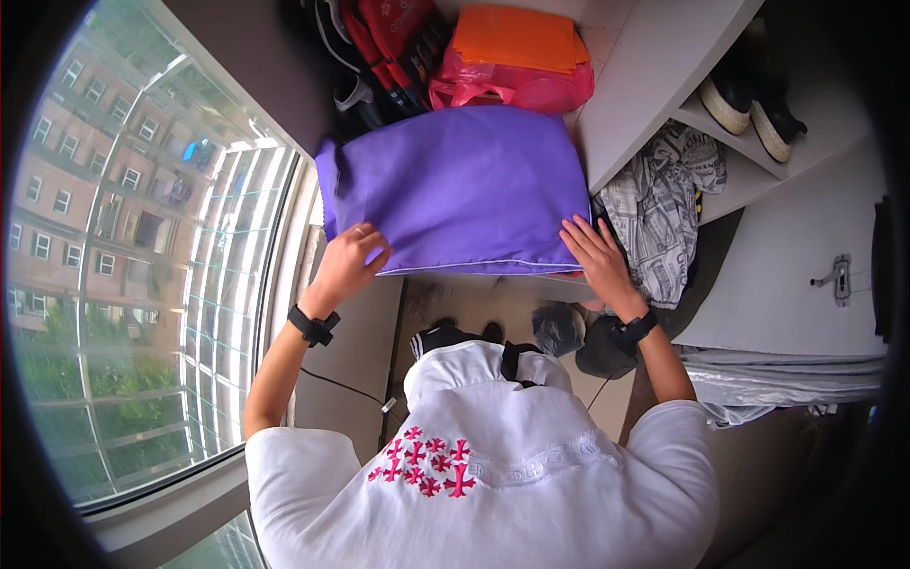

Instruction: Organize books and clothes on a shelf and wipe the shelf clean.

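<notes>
A purple fabric bag or cover with white piping along its near edge lies on a shelf in front of me. My left hand is at its near left corner. The fingers there are bent, with thumb and forefinger close together; whether cloth is pinched between them is not clear. On the near right corner rests my right hand, its fingers stretched out over the fabric. A bit of red shows under the bag's edge beside that hand.
Behind the purple bag sit a pink plastic bag, folded orange material and a red-and-black bag. A window runs along the left. Printed cloth, black shoes on a shelf and a cabinet door are at right.
</notes>
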Demonstrator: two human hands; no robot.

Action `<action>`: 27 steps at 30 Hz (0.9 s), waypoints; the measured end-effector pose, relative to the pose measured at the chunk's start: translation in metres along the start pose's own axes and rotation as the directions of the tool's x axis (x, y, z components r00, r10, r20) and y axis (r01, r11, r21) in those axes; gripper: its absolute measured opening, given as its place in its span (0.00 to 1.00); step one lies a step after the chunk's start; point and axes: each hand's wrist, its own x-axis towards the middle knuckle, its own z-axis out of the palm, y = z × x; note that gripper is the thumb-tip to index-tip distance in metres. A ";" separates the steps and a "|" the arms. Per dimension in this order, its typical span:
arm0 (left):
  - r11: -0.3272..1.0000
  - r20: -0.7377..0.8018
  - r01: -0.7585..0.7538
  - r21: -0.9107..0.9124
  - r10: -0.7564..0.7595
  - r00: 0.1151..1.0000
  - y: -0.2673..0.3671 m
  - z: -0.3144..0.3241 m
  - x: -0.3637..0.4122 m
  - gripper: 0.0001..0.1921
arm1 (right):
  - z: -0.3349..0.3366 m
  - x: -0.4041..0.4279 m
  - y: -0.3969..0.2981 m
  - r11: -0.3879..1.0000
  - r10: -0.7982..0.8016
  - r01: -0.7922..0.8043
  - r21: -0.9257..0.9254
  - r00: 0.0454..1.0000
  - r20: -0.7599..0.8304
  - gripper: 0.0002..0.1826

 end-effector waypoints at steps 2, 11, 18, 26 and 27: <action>0.990 -0.153 -0.139 -0.005 0.137 0.979 0.010 -0.011 0.037 0.09 | 0.005 -0.001 -0.001 0.999 0.031 -0.033 -0.043 0.999 -0.030 0.28; 0.967 0.103 0.052 0.250 -0.080 0.991 -0.128 0.046 0.093 0.40 | 0.002 -0.017 0.015 0.988 0.011 -0.005 -0.155 0.999 0.039 0.39; 0.955 0.051 -0.043 0.293 0.030 0.998 -0.045 0.028 0.090 0.32 | -0.004 -0.014 -0.001 0.979 0.120 -0.105 -0.177 0.990 0.076 0.39; 0.891 0.440 -0.129 -0.436 0.335 0.833 0.050 0.084 0.002 0.24 | -0.002 -0.005 -0.007 0.975 0.139 -0.133 -0.180 0.990 0.022 0.29; 0.841 0.662 0.145 -0.521 0.291 0.691 0.047 0.091 -0.002 0.22 | -0.004 -0.004 -0.009 0.973 0.134 -0.124 -0.196 0.990 0.034 0.29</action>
